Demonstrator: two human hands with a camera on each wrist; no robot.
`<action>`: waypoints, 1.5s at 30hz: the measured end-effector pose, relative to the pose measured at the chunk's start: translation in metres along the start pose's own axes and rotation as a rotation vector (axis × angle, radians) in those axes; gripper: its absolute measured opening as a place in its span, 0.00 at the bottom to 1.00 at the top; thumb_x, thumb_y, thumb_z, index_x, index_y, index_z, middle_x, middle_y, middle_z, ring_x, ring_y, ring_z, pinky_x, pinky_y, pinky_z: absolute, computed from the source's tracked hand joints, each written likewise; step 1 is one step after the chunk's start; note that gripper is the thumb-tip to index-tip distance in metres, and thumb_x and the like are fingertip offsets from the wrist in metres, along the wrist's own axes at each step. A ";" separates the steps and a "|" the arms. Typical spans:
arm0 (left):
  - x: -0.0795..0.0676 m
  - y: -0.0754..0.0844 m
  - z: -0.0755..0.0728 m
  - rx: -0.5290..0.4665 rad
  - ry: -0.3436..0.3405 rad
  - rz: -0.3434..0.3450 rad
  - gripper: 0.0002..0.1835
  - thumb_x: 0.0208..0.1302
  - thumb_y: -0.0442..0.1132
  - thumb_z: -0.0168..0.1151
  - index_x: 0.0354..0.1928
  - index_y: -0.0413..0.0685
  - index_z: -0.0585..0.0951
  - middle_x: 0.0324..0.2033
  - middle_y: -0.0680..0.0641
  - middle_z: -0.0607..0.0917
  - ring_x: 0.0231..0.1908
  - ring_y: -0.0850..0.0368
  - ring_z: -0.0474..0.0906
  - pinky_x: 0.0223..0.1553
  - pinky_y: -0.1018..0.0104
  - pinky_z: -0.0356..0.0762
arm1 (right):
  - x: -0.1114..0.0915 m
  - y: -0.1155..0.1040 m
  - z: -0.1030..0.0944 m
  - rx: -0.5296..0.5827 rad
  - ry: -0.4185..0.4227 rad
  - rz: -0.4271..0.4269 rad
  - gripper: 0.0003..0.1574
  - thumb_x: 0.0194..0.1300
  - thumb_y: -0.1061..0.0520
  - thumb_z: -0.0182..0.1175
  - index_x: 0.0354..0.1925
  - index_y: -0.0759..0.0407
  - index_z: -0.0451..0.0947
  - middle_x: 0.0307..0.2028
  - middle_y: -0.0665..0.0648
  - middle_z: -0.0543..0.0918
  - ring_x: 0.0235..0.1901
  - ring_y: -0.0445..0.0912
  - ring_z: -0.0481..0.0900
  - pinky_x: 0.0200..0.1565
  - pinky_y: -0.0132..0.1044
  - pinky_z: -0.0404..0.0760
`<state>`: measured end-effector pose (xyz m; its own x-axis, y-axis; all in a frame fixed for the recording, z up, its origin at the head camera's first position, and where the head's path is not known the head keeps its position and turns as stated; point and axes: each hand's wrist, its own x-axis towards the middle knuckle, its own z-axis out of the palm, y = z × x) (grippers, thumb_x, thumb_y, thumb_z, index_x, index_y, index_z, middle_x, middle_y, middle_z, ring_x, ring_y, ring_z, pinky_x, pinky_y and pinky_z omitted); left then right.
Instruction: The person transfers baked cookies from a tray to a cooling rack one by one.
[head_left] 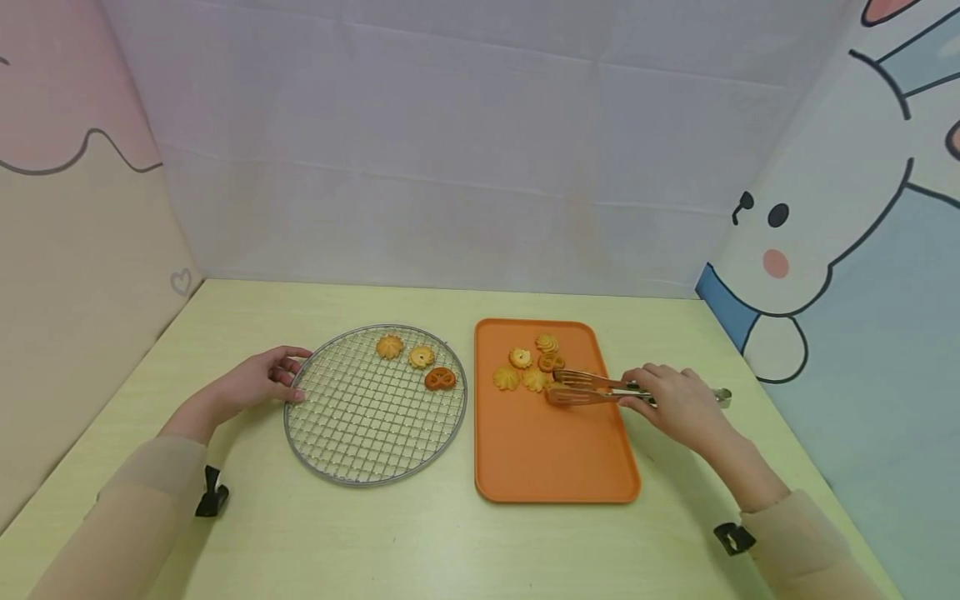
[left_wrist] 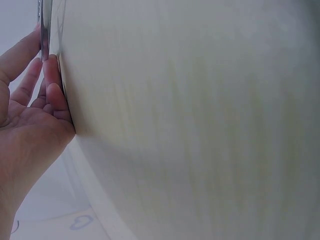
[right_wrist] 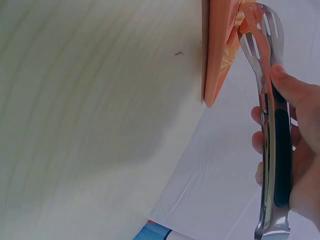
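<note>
My left hand pinches the left rim of a round wire cooling rack, thumb on one side and fingers on the other, also seen in the left wrist view. Three cookies lie on the rack: a flower-shaped one, a round one with a centre hole and a brown pretzel-shaped one. Metal tongs are held in my right hand. Their slotted tips reach over an orange tray, beside several cookies. Whether a cookie sits between the tips I cannot tell.
Rack and tray stand side by side on a pale wooden table. A white sheet hangs behind, and printed panels close off both sides.
</note>
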<state>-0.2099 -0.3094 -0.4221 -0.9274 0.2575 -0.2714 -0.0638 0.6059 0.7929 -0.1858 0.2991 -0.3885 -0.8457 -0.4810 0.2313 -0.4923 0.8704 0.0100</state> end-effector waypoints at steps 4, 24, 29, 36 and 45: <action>0.000 -0.001 0.000 -0.012 -0.002 0.006 0.43 0.51 0.44 0.72 0.67 0.43 0.61 0.47 0.42 0.66 0.41 0.55 0.66 0.41 0.69 0.67 | 0.001 -0.001 -0.003 0.004 0.020 -0.015 0.19 0.53 0.46 0.69 0.41 0.52 0.80 0.33 0.51 0.81 0.30 0.47 0.77 0.27 0.38 0.65; -0.001 0.005 0.000 -0.006 0.001 0.003 0.43 0.51 0.42 0.72 0.67 0.42 0.61 0.47 0.41 0.67 0.41 0.54 0.66 0.42 0.68 0.67 | 0.020 -0.022 -0.027 0.042 0.118 -0.071 0.21 0.53 0.45 0.68 0.43 0.53 0.79 0.34 0.51 0.81 0.31 0.45 0.76 0.30 0.38 0.66; -0.001 0.005 0.000 -0.012 0.003 0.002 0.42 0.51 0.41 0.72 0.66 0.42 0.61 0.47 0.41 0.66 0.41 0.55 0.66 0.41 0.69 0.68 | 0.029 -0.031 -0.034 0.053 0.121 -0.078 0.22 0.54 0.45 0.67 0.45 0.53 0.79 0.36 0.51 0.81 0.33 0.46 0.76 0.31 0.39 0.67; -0.001 0.003 0.000 -0.014 0.002 0.002 0.43 0.51 0.42 0.72 0.67 0.42 0.61 0.47 0.41 0.66 0.41 0.54 0.66 0.41 0.69 0.68 | 0.040 -0.046 -0.036 0.091 0.173 -0.130 0.20 0.52 0.48 0.70 0.43 0.53 0.79 0.31 0.49 0.80 0.29 0.42 0.73 0.29 0.38 0.64; -0.002 0.002 0.001 -0.007 -0.001 0.003 0.43 0.51 0.42 0.72 0.67 0.42 0.61 0.48 0.41 0.67 0.41 0.54 0.66 0.41 0.68 0.68 | 0.051 -0.065 -0.035 0.142 0.215 -0.179 0.21 0.51 0.48 0.71 0.43 0.52 0.79 0.33 0.49 0.82 0.29 0.42 0.76 0.30 0.39 0.65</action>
<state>-0.2082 -0.3081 -0.4203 -0.9271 0.2602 -0.2699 -0.0638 0.5999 0.7975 -0.1897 0.2218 -0.3432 -0.6878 -0.5786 0.4384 -0.6658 0.7435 -0.0632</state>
